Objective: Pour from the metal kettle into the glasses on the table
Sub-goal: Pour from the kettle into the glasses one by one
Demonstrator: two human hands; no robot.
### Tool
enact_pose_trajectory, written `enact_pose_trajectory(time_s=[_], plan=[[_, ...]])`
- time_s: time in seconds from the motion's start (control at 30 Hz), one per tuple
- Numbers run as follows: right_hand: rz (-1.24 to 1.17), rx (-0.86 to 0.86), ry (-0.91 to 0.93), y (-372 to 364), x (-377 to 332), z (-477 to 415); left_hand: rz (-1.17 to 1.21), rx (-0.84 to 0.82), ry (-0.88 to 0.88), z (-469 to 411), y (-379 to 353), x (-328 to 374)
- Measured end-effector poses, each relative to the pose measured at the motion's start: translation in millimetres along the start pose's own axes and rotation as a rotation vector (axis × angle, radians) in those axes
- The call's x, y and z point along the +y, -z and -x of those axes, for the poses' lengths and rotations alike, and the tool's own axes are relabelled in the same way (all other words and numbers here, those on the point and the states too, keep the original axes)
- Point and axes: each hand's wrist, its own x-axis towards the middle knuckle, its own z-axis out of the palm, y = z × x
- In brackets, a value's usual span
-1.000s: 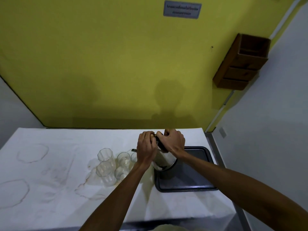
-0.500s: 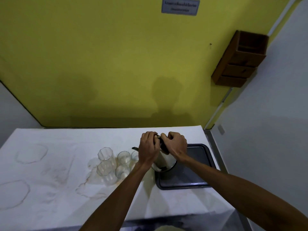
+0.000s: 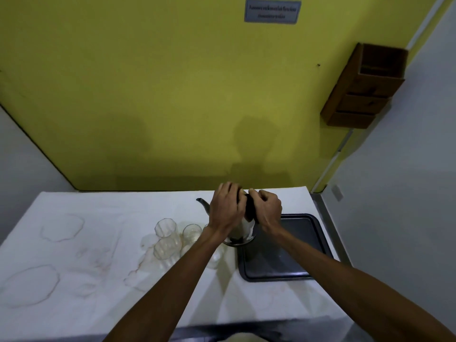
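Both hands are on the metal kettle, which is held up off the table, above the left edge of the dark tray. The right hand is closed around the kettle's black handle. The left hand lies over the top of the kettle with its fingers curled down; whether it grips the handle or only steadies the body cannot be told. The kettle is tilted, its bottom rim facing the camera and its spout pointing left and toward the far edge of the table. No stream from the spout can be made out.

A cluster of clear glasses stands on the white cloth just left of the kettle, near the middle of the table, partly hidden behind the left forearm. The tray lies at the right edge of the table. The cloth carries brownish ring stains toward the left edge and around the glasses.
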Motion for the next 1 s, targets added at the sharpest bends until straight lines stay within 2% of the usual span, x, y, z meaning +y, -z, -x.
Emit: enact_pose_trajectory(time_s=[0.17,0.7,1.0], plan=[[-0.006,-0.028,0.042,-11,-20,-1,-0.007,0.056,0.048,-4,16,-8],[0.202,-0.158,0.128,-34,-65,0,0.108,0.186,0.251,0,34,-35],[0.255,-0.195,0.162,-42,-74,4,0.131,0.235,0.295,3,38,-42]])
